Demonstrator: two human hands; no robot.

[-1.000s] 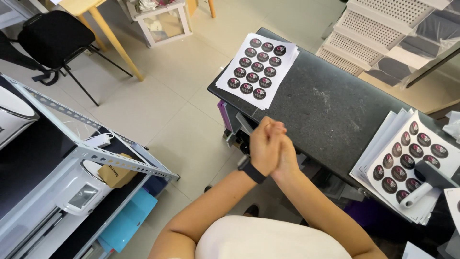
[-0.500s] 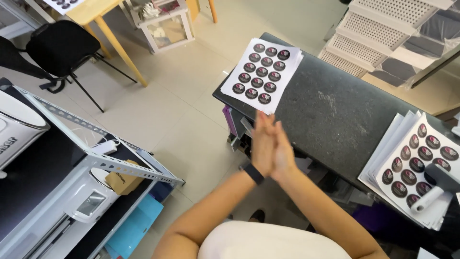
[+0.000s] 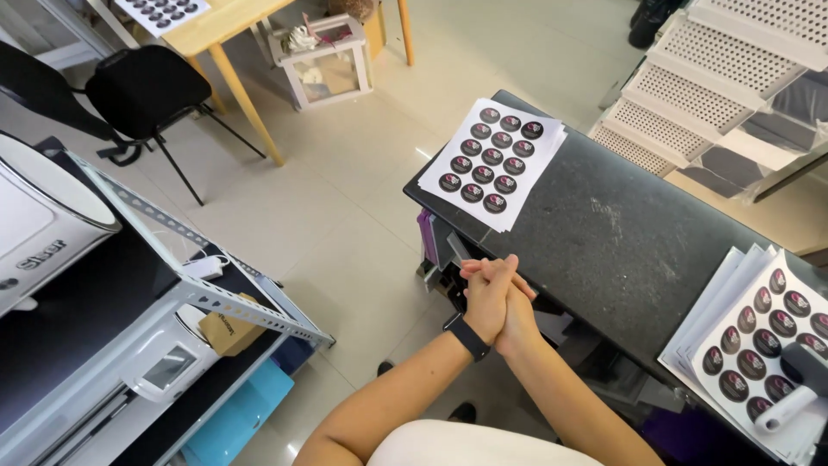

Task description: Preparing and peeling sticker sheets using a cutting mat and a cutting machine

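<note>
While both hands stay empty and pressed together, the inventory runs as follows, largest item first.

1. Black speckled stone-topped work table (image 3: 621, 233), one. It runs from 11 o'clock to 4 o'clock of the hands, and its near edge passes just beside them.

2. Grey metal machine with an angled perforated frame (image 3: 155, 285), one, at 9 o'clock, well apart from the hands.

3. Stack of white paper sheets printed with round dark stickers, far one (image 3: 493, 161), one stack. It lies at 12 o'clock of the hands, on the table's far corner, with its long axis running toward 1 o'clock. The top sheet shows fifteen stickers, in five rows of three.

4. Stack of white sticker sheets, near one (image 3: 759, 345), one stack, fanned, at 3 o'clock. It is cut off by the picture's edge, so no full sticker count can be given. A white and dark roller tool (image 3: 798, 393), one, rests on it.

5. Left hand (image 3: 485, 298) and right hand (image 3: 516, 321), two, clasped palm to palm with fingers interlaced, gripping only each other. Neither touches a sheet. The far stack lies closer to the left hand, the near stack to the right.

6. Black wristband (image 3: 468, 337), one, on the left wrist.
</note>
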